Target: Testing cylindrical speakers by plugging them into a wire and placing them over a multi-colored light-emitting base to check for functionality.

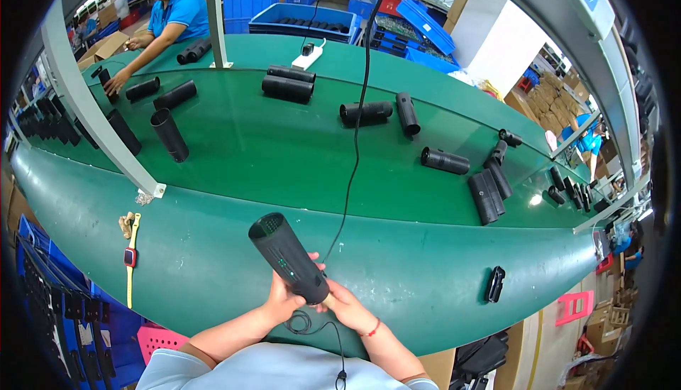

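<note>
A black cylindrical device (286, 256) with a perforated end and small green lights on its side is held tilted over the near table edge. My left hand (285, 298) is closed round its lower half, fingertips showing on the far side. My right hand (346, 306) is closed at its lower end, beside the black cable (352, 170) that hangs down from above; whether those fingers also grip a plug is hidden. A loop of thin cable (301, 324) lies below my hands, against the table edge.
Several black cylinders (365, 111) lie on the green conveyor belt (284, 156) beyond. A yellow-strapped watch (130, 256) lies left, a black half shell (495, 285) right. A co-worker (181, 17) handles a cylinder at the far left. A metal post (106, 117) rises left.
</note>
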`<state>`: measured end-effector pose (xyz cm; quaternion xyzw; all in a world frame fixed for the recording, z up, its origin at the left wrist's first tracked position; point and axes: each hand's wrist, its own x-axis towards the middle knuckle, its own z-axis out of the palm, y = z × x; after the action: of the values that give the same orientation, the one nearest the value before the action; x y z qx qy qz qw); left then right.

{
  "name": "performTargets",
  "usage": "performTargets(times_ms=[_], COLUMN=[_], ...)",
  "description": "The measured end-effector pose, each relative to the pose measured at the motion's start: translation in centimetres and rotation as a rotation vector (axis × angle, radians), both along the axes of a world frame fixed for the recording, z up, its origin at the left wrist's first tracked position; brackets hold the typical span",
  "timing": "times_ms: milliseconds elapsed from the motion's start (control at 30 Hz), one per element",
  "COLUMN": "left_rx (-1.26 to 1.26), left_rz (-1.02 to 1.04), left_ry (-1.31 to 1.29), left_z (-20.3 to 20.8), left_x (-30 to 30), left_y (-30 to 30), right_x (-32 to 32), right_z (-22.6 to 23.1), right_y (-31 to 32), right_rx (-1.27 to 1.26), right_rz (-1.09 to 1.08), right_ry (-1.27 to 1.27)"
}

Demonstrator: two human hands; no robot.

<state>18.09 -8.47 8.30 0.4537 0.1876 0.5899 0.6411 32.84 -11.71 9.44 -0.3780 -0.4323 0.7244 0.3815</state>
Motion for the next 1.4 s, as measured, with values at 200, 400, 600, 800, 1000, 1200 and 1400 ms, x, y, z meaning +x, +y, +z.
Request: performTargets(times_ms=[200, 400, 600, 800, 1000, 1200, 1400], left_rx=[-0.282, -0.360, -0.475, -0.462, -0.395, -0.517, -0.114], left_rz=[-0.366, -0.454, -0.350, -0.201, -0.092, -0.304, 0.377], left_ry=[-0.308, -0.327, -0.123, -0.190, -0.105, -0.202, 0.204], left_z=[0.5, 3.4, 3.9, 3.2, 6.2, 5.3, 7.1], left_x=[-2.3, -0.8, -1.7, -4.8, -2.3, -4.6, -9.1], left_y=[0.8, -0.2, -1.5, -1.0, -2.1, 0.5, 11.1], right_x=[3.9, 0.3, -0.2, 4.2, -0.8, 0.3, 7.4], right_z=[5.6, 6.0, 6.1, 7.6, 5.2, 5.3, 4.3], right_y=[-0.4, -1.4, -3.8, -3.2, -3.6, -3.1, -1.7], right_rx=[-0.017, 0.389, 0.246, 0.231, 0.678, 0.924, 0.425], right_rz=[0.172, -0.516, -0.368, -0.890, -0.244, -0.305, -0.781], right_ry=[-0.171, -0.067, 0.344, 0.572, -0.543, -0.418, -0.395])
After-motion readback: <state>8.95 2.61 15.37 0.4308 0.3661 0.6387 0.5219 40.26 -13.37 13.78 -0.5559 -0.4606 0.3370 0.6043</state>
